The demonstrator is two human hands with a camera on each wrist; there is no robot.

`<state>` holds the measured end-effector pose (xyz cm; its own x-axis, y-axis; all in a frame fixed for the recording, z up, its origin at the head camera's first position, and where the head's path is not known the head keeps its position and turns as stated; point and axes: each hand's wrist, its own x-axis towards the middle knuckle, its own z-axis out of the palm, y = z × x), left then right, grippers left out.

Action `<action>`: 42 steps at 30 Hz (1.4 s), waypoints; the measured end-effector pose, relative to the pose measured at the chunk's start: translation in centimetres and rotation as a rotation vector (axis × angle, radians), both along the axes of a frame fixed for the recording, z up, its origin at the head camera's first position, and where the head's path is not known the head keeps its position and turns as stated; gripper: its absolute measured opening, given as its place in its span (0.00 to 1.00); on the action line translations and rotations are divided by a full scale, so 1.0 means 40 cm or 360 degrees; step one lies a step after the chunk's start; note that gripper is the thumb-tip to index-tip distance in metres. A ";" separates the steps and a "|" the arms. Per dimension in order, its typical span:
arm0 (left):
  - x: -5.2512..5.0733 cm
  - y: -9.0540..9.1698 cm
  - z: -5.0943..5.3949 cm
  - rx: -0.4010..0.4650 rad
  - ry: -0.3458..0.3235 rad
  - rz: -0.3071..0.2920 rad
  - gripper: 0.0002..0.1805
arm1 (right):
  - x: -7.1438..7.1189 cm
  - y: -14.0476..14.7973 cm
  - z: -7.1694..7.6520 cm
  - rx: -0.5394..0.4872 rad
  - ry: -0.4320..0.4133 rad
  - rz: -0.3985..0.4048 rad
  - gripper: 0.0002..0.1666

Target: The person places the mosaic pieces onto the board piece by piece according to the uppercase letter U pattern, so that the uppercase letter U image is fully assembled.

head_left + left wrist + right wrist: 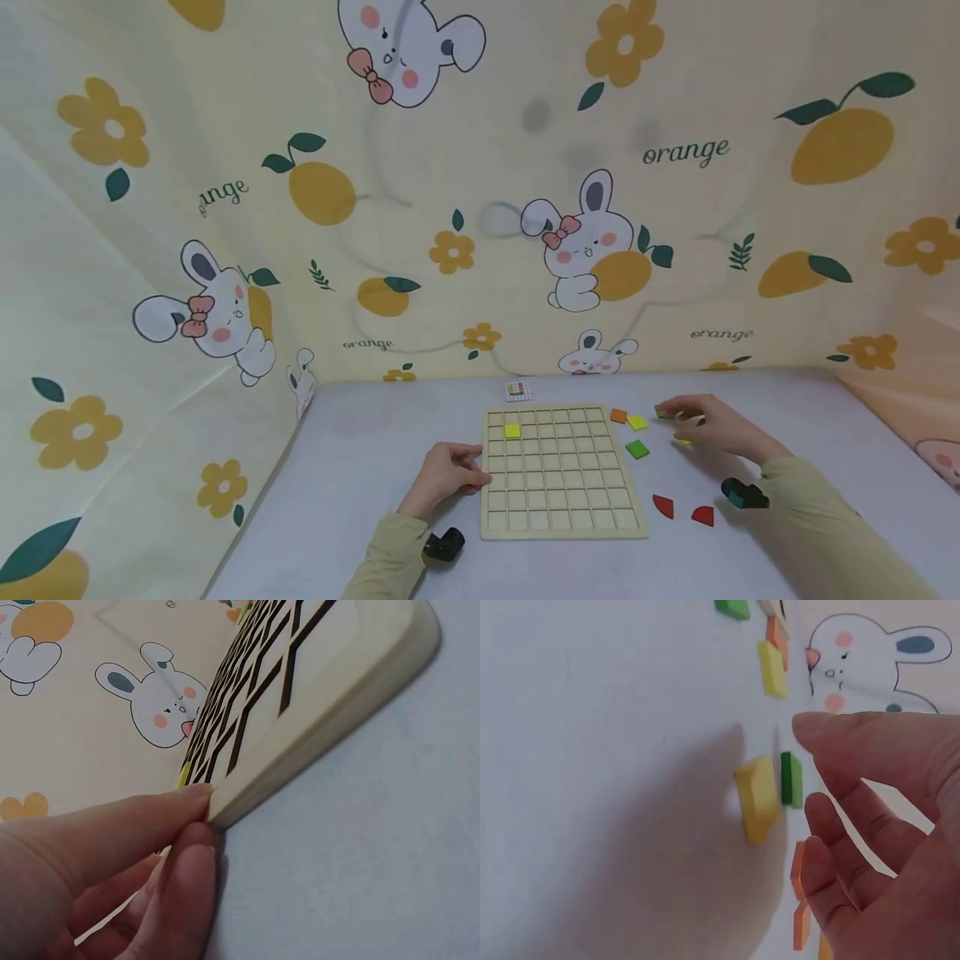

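Note:
A wooden grid board (562, 534) lies on the table, with one yellow square tile (512, 431) in an upper-left cell. At its left edge, my left hand (447, 472) holds the rim between thumb and finger, as the left wrist view shows. My right hand (705, 423) hovers right of the board, near a green tile (795, 780) and a yellow tile (757, 799). A gap parts its thumb and fingers, and nothing is held. Left of that hand lie an orange tile (618, 416), another yellow tile (637, 422) and another green tile (637, 450).
Two red quarter-round pieces (702, 516) lie near the board's lower right. Behind the board sits a small pattern card (517, 391). Orange pieces (801, 926) show beyond my right fingers. A printed cloth (480, 292) hangs behind the table.

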<state>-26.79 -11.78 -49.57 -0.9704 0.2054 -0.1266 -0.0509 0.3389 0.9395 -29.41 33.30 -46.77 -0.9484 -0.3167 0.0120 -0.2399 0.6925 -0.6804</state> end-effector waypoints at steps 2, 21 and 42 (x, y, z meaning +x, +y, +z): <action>-0.001 0.000 -0.002 0.0003 -0.0001 -0.0007 0.30 | 0.001 0.009 -0.005 0.0019 0.0004 0.0014 0.24; 0.000 0.003 -0.008 -0.0007 -0.0007 0.0025 0.29 | 0.022 0.053 -0.023 0.0072 -0.0232 -0.0053 0.21; 0.004 0.011 -0.005 -0.0034 0.0032 0.0088 0.29 | 0.020 0.035 -0.014 0.0110 -0.0036 -0.0026 0.18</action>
<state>-26.64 -11.33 -49.78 -0.9826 0.1490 -0.1106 -0.0509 0.3563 0.9330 -28.62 34.71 -47.33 -0.9532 -0.3008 -0.0307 -0.2135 0.7416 -0.6360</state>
